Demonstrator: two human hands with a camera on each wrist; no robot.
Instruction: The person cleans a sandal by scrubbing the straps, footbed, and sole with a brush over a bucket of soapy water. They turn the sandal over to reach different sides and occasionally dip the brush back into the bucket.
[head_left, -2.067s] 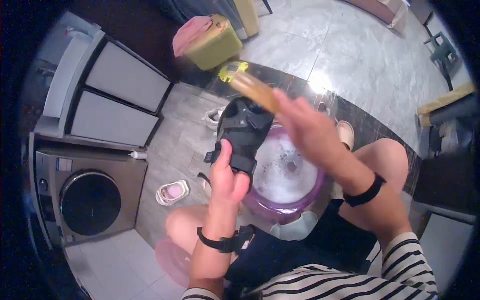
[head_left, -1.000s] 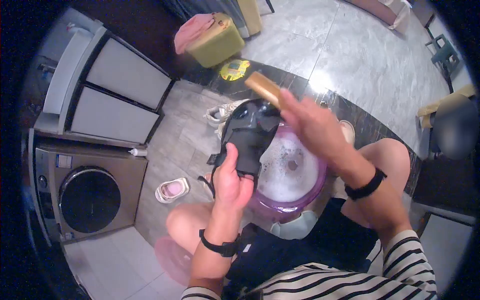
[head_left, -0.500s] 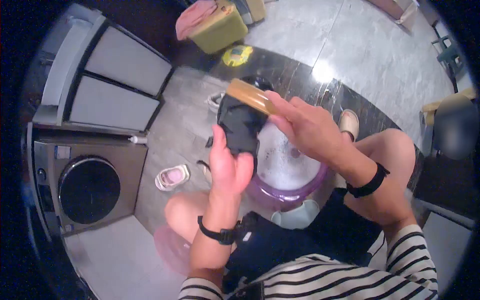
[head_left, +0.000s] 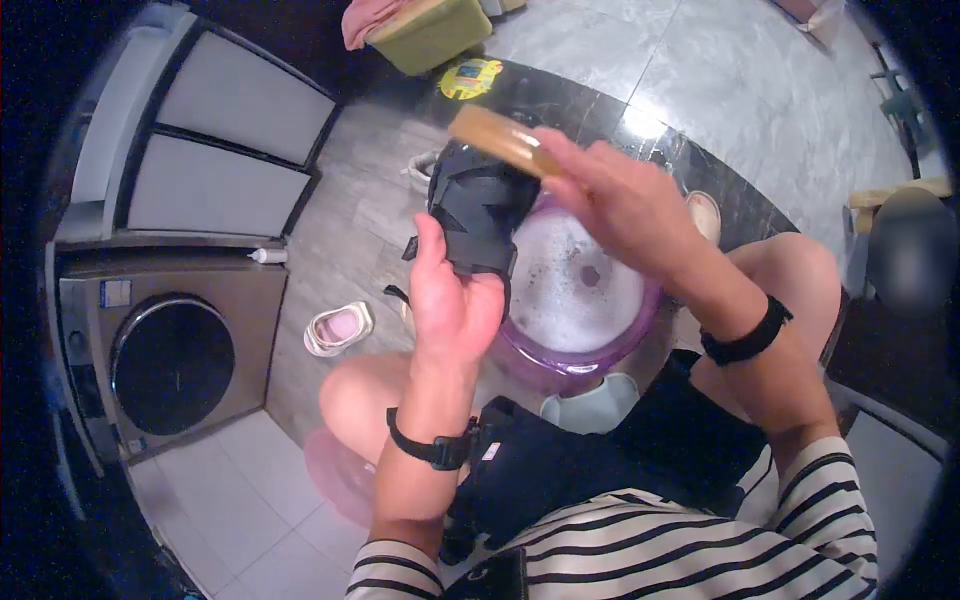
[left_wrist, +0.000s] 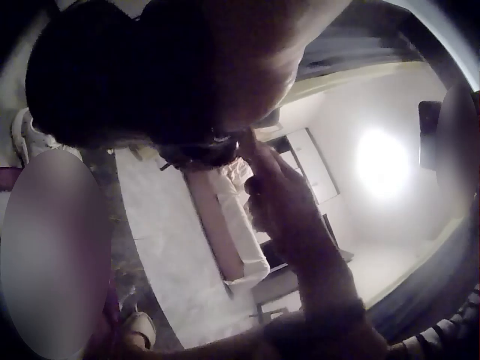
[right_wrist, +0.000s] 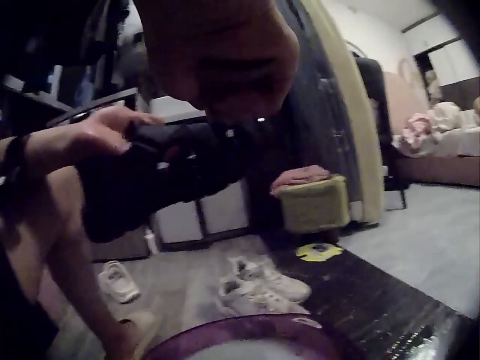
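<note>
While the left hand [head_left: 450, 305] holds a black strappy sandal [head_left: 485, 195] by its near end, thumb up along one side and fingers partly hidden, the right hand [head_left: 630, 215] is wrapped around a tan wooden brush [head_left: 500, 138]. The sandal, held up just ahead of the left palm, is dark all over, with broad bands crossing its upper, a wide strap nearest the hand and wet-looking glints. The brush slants across its far end; bristles and any contact are hidden.

Right of the left-hand grip and below it, the rounded rim of a purple basin [head_left: 570, 368] encircles white suds with dark specks. Left of that grip, gray floor [head_left: 345, 245] opens toward a washing machine [head_left: 175, 360], interrupted by a pale pink-lined shoe [head_left: 338, 328]. Bent knees flank the hands on the near side; beyond the brush runs a black floor strip [head_left: 580, 115].
</note>
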